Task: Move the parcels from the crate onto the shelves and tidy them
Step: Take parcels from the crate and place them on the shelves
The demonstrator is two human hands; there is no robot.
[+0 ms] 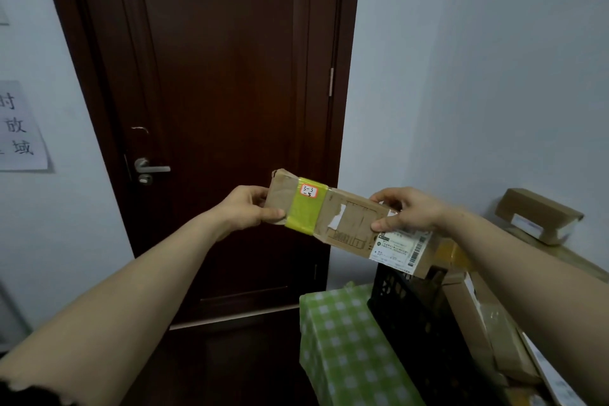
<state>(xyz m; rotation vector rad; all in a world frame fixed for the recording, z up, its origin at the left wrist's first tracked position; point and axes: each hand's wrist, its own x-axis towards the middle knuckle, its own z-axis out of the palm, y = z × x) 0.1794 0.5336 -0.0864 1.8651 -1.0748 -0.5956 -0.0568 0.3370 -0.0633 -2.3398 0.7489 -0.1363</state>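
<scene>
I hold a flat brown cardboard parcel [349, 217] up in front of a door. It has a yellow-green tape band, a small white sticker with handwriting, and a shipping label at its right end. My left hand [247, 211] grips its left end, thumb on the near face. My right hand [405, 211] pinches the right part near the label. Below at the right stands the black plastic crate [415, 316] with several brown parcels [478, 323] in it. No shelves are in view.
A dark brown door [224, 92] with a metal handle [150, 170] fills the middle. A green checked cloth [339, 339] covers something left of the crate. Another cardboard box [537, 214] rests higher up at the right wall. A paper notice [19, 128] hangs on the left wall.
</scene>
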